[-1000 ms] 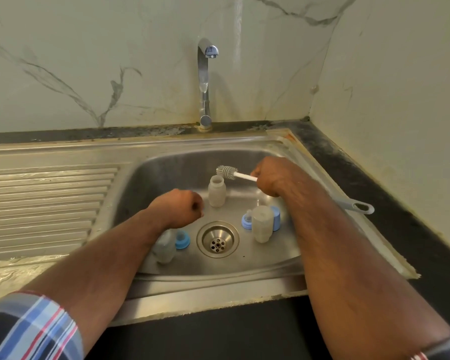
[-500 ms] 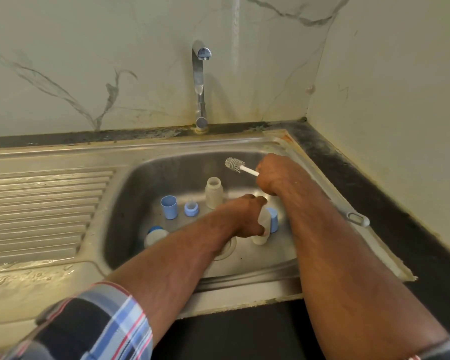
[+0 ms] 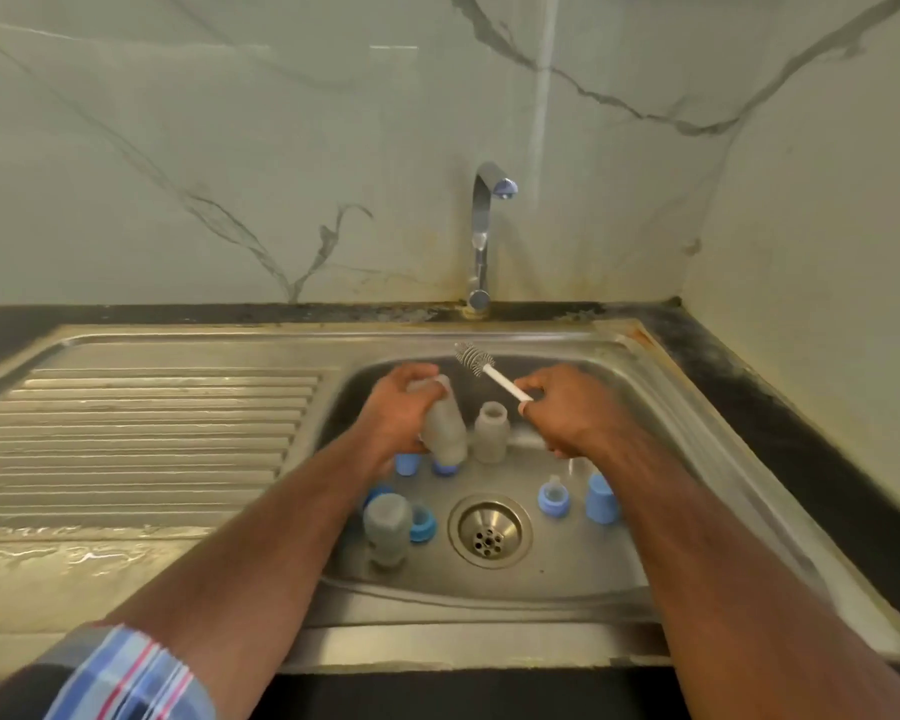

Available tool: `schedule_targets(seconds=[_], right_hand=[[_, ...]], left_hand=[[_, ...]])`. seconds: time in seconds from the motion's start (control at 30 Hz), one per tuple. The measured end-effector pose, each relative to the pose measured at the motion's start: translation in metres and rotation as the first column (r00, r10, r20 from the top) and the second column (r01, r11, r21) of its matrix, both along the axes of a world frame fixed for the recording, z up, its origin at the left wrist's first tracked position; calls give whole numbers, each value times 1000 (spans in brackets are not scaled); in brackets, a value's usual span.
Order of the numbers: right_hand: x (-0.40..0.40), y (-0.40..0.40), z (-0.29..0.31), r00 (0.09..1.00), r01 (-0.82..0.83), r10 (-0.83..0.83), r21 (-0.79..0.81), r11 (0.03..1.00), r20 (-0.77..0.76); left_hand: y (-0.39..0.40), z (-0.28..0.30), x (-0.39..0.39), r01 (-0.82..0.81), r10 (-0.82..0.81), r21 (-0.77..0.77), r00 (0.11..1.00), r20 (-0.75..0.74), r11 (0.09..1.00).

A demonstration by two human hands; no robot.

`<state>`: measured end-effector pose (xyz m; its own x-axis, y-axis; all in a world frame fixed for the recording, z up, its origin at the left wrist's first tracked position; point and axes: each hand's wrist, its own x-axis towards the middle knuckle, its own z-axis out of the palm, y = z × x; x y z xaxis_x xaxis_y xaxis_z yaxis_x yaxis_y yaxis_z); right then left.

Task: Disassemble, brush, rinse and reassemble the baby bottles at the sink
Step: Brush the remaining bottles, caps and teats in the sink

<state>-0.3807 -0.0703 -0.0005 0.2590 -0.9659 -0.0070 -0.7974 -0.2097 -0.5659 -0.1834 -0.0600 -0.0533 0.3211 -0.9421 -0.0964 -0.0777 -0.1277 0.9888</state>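
Marble-veined wall panels back a steel sink (image 3: 697, 459) with a ribbed drainboard (image 3: 152, 433) on the left and a dark counter (image 3: 801, 433) at right; the tap (image 3: 481, 236) stands at the far rim and no water is seen running.

Left hand (image 3: 393, 413): fingers curled round a frosted bottle body (image 3: 440, 426), lifted clear of the basin floor and tilted, mouth toward the far side. Right hand (image 3: 567, 407): pinching the white handle of the bottle brush (image 3: 476, 358), whose bristle head points up and left, just beside the mouth of the held bottle but not inside it.

Disassembly appears done. A second bottle body (image 3: 490, 431) stands upright and open at the far middle of the basin; a third body (image 3: 387, 527) lies near left of the drain (image 3: 489, 530). Loose blue parts lie about the basin floor: a cap (image 3: 602, 497) and a teat ring (image 3: 553, 497) right of the drain, a collar (image 3: 423, 522) touching the third body, and two more blue pieces (image 3: 406, 464) partly hidden below the held bottle.

Judgement: brushing stage is in hand, with the held bottle next for the brush. Whether any body has already been brushed cannot be told. Rinsing looks outstanding, and reassembly of all three bottles is outstanding, since nothing is screwed together. Wetness on the drainboard is noted; the parts' own cleanliness is not discernible.
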Motion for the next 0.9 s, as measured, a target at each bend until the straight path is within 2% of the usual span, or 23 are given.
schedule_targets(seconds=[0.03,0.1,0.2,0.47,0.67,0.77,0.9], right_hand=[[8,5,0,999,-25,24,18,1000,32],[20,12,0,996,-68,66,26,997,62],[28,19,1,992,-99,96,23,995,87],[29,23,6,988,-81,73,54,995,133],[18,19,6,969,-73,12,240,968,246],[16,18,6,968,-108,31,299,948,251],[19,19,5,942,-135,19,325,936,335]], left_hand=[[4,3,15,-86,84,-5,983,-164,996],[9,7,36,-201,174,-28,901,-398,979],[8,8,47,-281,212,-40,804,-555,959],[-6,7,46,-298,193,-48,721,-665,953],[-8,9,50,-339,219,-28,667,-712,940],[-6,11,52,-325,199,-37,661,-723,945],[-6,10,52,-286,156,-64,682,-715,956]])
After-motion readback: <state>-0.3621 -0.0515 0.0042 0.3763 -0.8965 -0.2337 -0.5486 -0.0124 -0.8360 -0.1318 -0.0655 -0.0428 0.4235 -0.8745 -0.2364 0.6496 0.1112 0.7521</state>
